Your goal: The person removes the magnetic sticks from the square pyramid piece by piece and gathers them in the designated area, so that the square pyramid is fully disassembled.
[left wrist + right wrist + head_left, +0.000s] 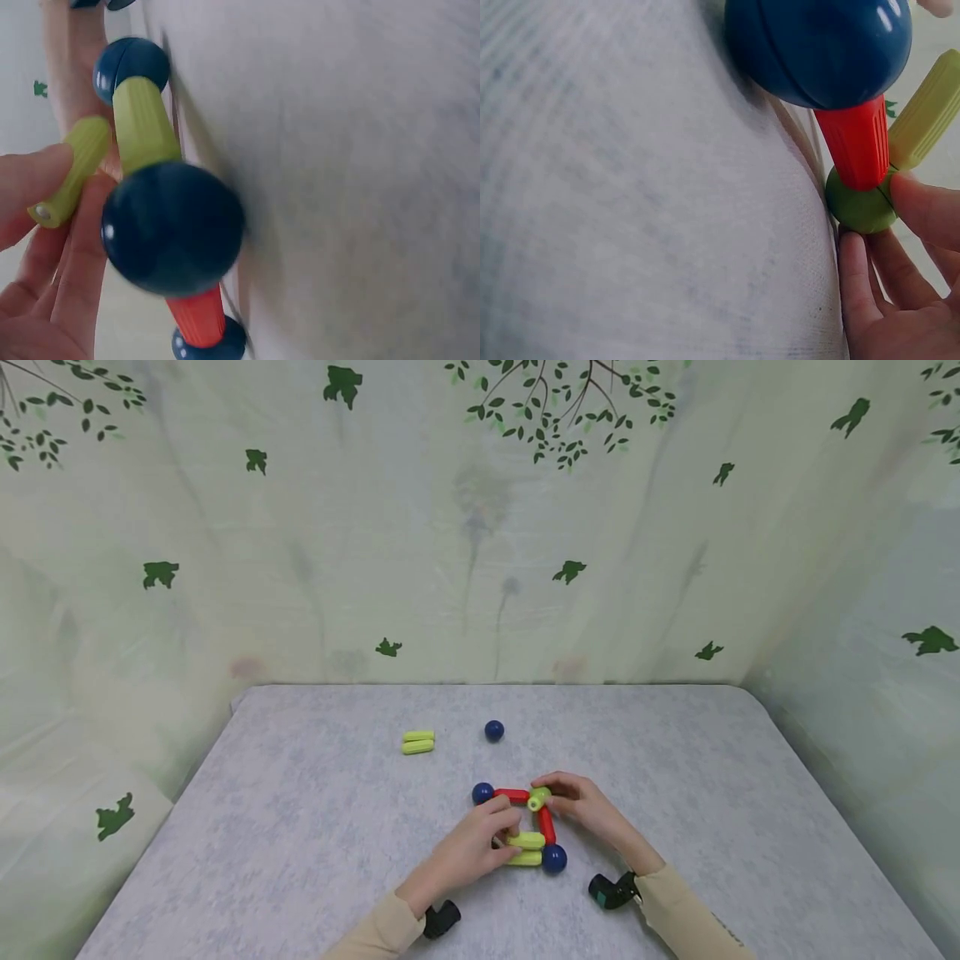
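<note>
My left hand (472, 843) pinches a yellow-green rod (82, 161) between thumb and fingers, above another yellow-green rod (146, 127) that joins two blue balls. Most of the nearer-left blue ball (176, 229) is hidden by that hand in the head view. My right hand (592, 814) holds a green ball (861, 204) at the far right corner of the frame of rods. From this ball a yellow-green rod (928, 112) sticks up. Red rods (513, 796) link the green ball to a blue ball (483, 793) on the left and a blue ball (554, 859) in front.
Two yellow-green rods (418, 742) lie side by side farther back on the grey table (315, 793). A loose blue ball (493, 731) sits to their right. Behind the table hangs a leaf-patterned curtain (420, 568).
</note>
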Demonstrator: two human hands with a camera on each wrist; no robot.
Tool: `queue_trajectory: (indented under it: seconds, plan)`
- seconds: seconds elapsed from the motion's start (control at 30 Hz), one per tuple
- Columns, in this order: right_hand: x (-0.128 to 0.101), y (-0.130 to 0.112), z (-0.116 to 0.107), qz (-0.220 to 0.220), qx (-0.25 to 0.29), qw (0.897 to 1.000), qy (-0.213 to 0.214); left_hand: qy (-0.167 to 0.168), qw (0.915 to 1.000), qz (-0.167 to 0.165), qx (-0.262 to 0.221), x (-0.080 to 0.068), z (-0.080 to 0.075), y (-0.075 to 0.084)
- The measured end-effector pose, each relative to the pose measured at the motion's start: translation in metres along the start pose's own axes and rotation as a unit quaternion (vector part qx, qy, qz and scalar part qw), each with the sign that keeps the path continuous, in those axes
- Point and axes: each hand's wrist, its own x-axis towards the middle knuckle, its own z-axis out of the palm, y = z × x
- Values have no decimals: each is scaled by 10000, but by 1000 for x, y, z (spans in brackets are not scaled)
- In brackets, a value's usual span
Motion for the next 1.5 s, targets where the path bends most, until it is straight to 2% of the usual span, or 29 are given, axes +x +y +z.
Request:
queue_trajectory:
  seconds: [0.2, 0.27, 0.37, 0.5, 0.6, 0.7, 0.87, 1.03, 1.2, 1.27, 1.33, 1.43, 1.5]
  plan:
    - [-1, -2, -1, -32, -54, 10000, -49, 395, 9971, -334, -551, -12, -18, -16]
    - [2, 5, -1, -29, -75, 10000, -38, 634, 9949, -406, -673, -16, -29, -25]
    - [8, 20, -3, 40, -71, 10000, -10, 1150, 9900, -628, -520, -22, -46, -43]
    - [11, 32, -4, 34, -4, 10000, 0, 1839, 9736, -1315, -313, -27, -66, -64]
    - [10, 34, -4, -13, 5, 10000, -5, 2167, 9594, -1803, -85, -27, -78, -79]
    - [10, 33, -4, -6, 14, 10000, 5, 2267, 9501, -2132, 227, -25, -87, -92]
    - [10, 33, -3, -7, -10, 10000, 23, 2217, 9399, -2507, 679, -16, -96, -107]
    - [10, 32, -3, 7, -42, 10000, 22, 2185, 9281, -2889, 864, -7, -101, -112]
    - [5, 18, -2, 5, -22, 10000, -14, 2129, 9239, -2996, 1064, -5, -101, -112]
    - [2, 8, -1, 7, -30, 10000, -35, 2121, 9249, -2912, 1216, -4, -99, -108]
    - [-1, 1, -1, -86, -31, 9999, -53, 2124, 9343, -2595, 1207, -3, -94, -99]
    - [-2, -2, -1, -102, -33, 9999, -59, 1920, 9617, -1817, 720, 2, -81, -79]
    - [-1, 0, -1, -136, -27, 9999, -66, 1530, 9805, -1222, 167, 7, -68, -65]
